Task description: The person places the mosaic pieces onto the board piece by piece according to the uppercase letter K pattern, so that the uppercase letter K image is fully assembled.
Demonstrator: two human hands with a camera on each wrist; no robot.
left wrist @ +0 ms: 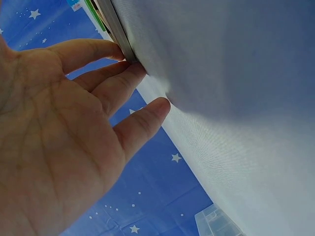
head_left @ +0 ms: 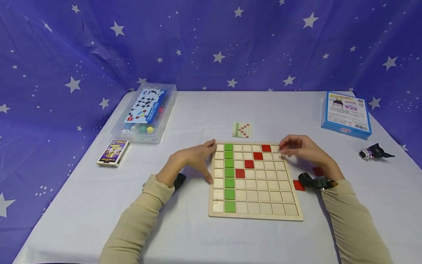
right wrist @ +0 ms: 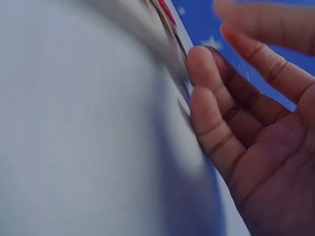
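Note:
A wooden grid board (head_left: 255, 218) lies flat on the table. Green tiles (head_left: 229, 182) fill its second column from the left, and several red tiles (head_left: 249, 164) run diagonally up to the top row. My left hand (head_left: 197, 158) touches the board's left edge, thumb and fingers spread apart; the left wrist view shows its fingertips (left wrist: 133, 69) against that edge. Over the upper right corner hovers my right hand (head_left: 301, 148), fingers loosely bent. The right wrist view shows no tile in this hand (right wrist: 268, 142). Two loose red tiles (head_left: 299, 185) lie right of the board, partly hidden by the right wrist.
Behind the board lies a small pattern card (head_left: 242, 130). A clear plastic case (head_left: 145, 113) with colored balls and a small card box (head_left: 113, 153) are on the left. On the right are a blue box (head_left: 346, 114) and a small black figure (head_left: 376, 151).

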